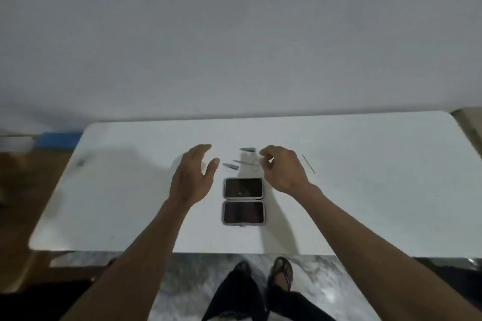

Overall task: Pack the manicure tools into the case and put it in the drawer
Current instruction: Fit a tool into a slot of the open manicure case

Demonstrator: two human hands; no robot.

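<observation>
**Case open on worktop, tools still loose**

Person stands at a white worktop [365,203], both bare arms reaching forward over it.

Case [243,201]: lies open flat near the middle of the worktop, two dark halves hinged together, one farther from the person, one nearer. Both halves look dark inside; no tool can be made out in either, though the view is blurred.

Tools, all on the worktop beyond the case:
- Clipper [230,166], just past the far left corner of the case.
- Second clipper [247,149], farther back, apart from the first.
- Scissors [247,163], between the two clippers, loops toward the right, tips pointing left.
- Thin stick [308,163], well off to the right, lying at a slant, apart from the rest.

Left hand [191,177]: above the worktop left of the case, fingers straight and thumb spread wide, holding nothing. Thumb tip is near the first clipper; contact not seen.

Right hand [283,168]: above the worktop right of the scissors, fingers loosely curled downward, tips close to the scissor loops. Whether it touches or pinches anything cannot be told; the fingertips are blurred.

Below the worktop edge: marbled floor [187,281], the person's dark trousers and a sandalled foot [281,275].
</observation>
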